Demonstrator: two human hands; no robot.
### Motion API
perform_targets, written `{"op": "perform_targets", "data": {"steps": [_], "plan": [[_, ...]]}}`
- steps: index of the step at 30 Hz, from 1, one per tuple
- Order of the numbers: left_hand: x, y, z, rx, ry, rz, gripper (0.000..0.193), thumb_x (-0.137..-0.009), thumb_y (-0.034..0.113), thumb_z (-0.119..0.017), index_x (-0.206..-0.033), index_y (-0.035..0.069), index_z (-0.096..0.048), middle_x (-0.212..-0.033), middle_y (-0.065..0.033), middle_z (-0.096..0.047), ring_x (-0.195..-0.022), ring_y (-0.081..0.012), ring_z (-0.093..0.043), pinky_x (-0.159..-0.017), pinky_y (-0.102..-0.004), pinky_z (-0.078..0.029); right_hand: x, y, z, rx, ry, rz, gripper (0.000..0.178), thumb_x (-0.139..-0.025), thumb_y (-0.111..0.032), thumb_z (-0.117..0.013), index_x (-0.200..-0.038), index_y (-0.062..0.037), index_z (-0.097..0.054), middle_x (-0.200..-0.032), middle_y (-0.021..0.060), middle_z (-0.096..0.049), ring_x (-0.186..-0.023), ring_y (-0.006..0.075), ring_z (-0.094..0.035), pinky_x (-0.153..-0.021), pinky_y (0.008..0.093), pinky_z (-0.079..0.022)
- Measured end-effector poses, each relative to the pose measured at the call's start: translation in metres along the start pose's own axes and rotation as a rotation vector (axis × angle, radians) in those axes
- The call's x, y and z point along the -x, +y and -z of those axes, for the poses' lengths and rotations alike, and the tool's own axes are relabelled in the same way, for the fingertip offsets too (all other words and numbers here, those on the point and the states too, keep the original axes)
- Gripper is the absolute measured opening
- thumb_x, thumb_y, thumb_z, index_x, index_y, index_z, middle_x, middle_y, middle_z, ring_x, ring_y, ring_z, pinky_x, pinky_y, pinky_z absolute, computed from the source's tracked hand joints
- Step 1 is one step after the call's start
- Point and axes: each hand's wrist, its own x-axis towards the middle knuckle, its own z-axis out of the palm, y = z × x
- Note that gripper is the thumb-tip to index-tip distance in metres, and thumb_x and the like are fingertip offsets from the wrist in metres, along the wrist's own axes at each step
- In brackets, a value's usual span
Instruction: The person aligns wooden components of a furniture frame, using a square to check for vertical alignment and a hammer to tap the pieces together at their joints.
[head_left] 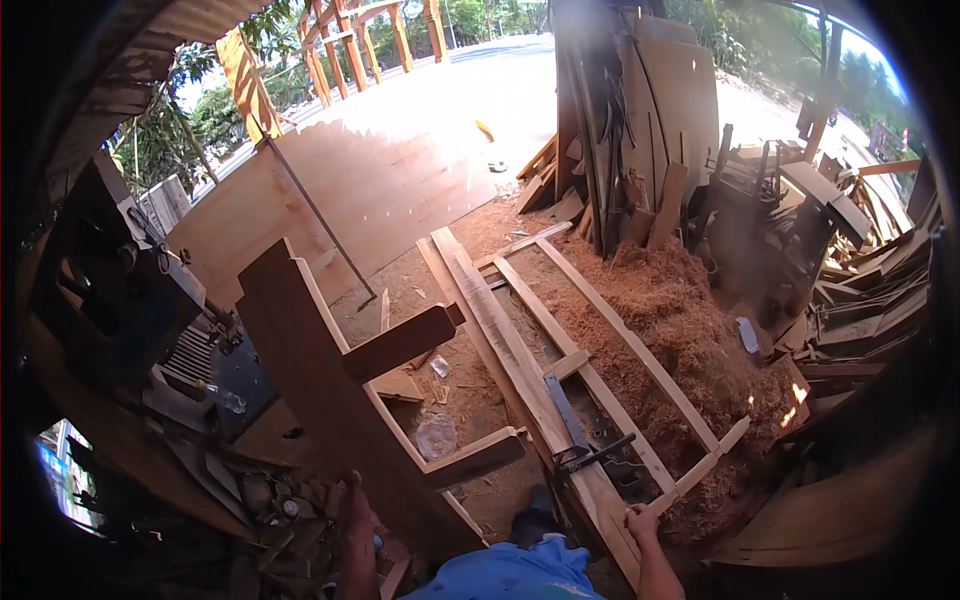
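My right hand (641, 519) is closed around the near corner of a pale wooden frame (632, 338), where its end bar meets a long plank. The frame, made of long slats with short crosspieces, lies low in front of me. A dark metal clamp (598, 456) with a blue-grey bar (566, 412) sits across the plank (497, 343) along its left side. My left hand (357, 495) is at the left edge of a long dark brown board (330, 420); its fingers are in shadow. Two dark arms (405, 342) with pale edges project from that board's right side.
Reddish sawdust (650, 300) is heaped beyond the frame. Upright sheets and offcuts (665, 100) stand behind it, with scrap wood (870, 280) piled at the right. A large plywood sheet (340, 190) leans at the far left. Offcuts and a plastic bottle (222, 397) clutter the left side.
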Motion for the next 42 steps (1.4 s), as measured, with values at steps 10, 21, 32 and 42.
{"op": "perform_targets", "data": {"steps": [10,21,32,42], "plan": [[-0.079,0.066,-0.061,0.039,0.12,0.106,0.085,-0.093,0.072,-0.042,-0.151,0.01,-0.035,-0.152,-0.0094,-0.041,-0.136,-0.0316,-0.042,-0.113,-0.0472,-0.033,-0.073,-0.061,-0.146,0.442,-0.57,-0.046,0.065,-0.074,-0.039,-0.077,-0.125,-0.0031,-0.061,-0.123,0.0212,-0.064,-0.117,0.0374,-0.061,-0.1,0.0457,-0.048],[-0.203,0.087,-0.055,0.022,0.102,0.037,0.087,-0.092,0.073,-0.042,-0.151,0.01,-0.034,-0.153,-0.0106,-0.041,-0.136,-0.0311,-0.042,-0.113,-0.0481,-0.034,-0.121,-0.136,-0.212,0.535,-0.345,-0.36,0.09,-0.076,-0.034,-0.076,-0.144,0.0016,-0.029,-0.121,0.0274,-0.062,-0.111,0.0395,-0.064,-0.094,0.0457,-0.053],[-0.353,0.126,-0.063,-0.145,0.07,-0.01,0.097,-0.089,0.075,-0.047,-0.152,0.004,-0.03,-0.155,-0.0108,-0.037,-0.136,-0.0304,-0.042,-0.113,-0.0423,-0.035,-0.127,-0.18,-0.239,0.31,-0.035,-0.617,0.042,-0.089,-0.024,-0.06,-0.123,-0.0082,-0.041,-0.111,0.0298,-0.063,-0.106,0.0487,-0.06,-0.089,0.0543,-0.047],[-0.323,0.127,-0.124,-0.117,-0.006,0.035,0.086,-0.092,0.072,-0.043,-0.152,0.012,-0.03,-0.152,-0.0093,-0.04,-0.135,-0.0296,-0.043,-0.11,-0.0459,-0.039,-0.112,-0.149,-0.225,0.182,-0.058,-0.503,0.046,-0.083,-0.026,-0.068,-0.127,-0.0151,-0.057,-0.114,0.025,-0.065,-0.112,0.042,-0.06,-0.094,0.0486,-0.048]]}}
